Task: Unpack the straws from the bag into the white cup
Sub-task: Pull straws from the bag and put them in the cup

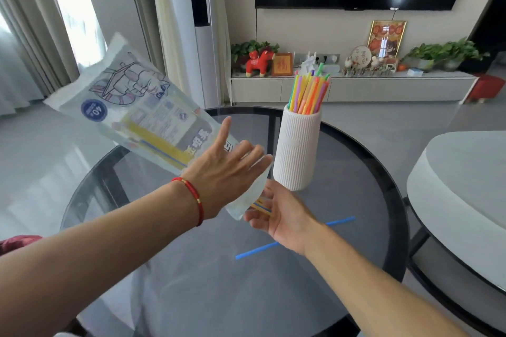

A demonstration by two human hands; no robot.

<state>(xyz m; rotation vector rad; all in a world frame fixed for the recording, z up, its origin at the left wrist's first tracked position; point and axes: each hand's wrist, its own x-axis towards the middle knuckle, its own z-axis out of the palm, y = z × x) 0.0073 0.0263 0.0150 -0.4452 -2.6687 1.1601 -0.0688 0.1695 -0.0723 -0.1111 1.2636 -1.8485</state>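
Note:
My left hand (227, 169) holds a printed plastic straw bag (137, 112) tilted in the air, its open mouth pointing down to the right. A few yellow and blue straws show inside it. Just under the bag's mouth, my right hand (276, 213) is cupped palm up, and several orange and yellow straw ends (261, 206) rest against its fingers. The ribbed white cup (297, 150) stands upright on the glass table, behind my right hand, with many coloured straws (309, 93) sticking out of it. One blue straw (339, 221) lies on the glass, partly under my right wrist.
The round dark glass table (383, 178) carries the cup. A second round table with a white top (465, 189) stands close on the right. Behind are a low white TV cabinet (356, 87) with ornaments and plants, and a television above.

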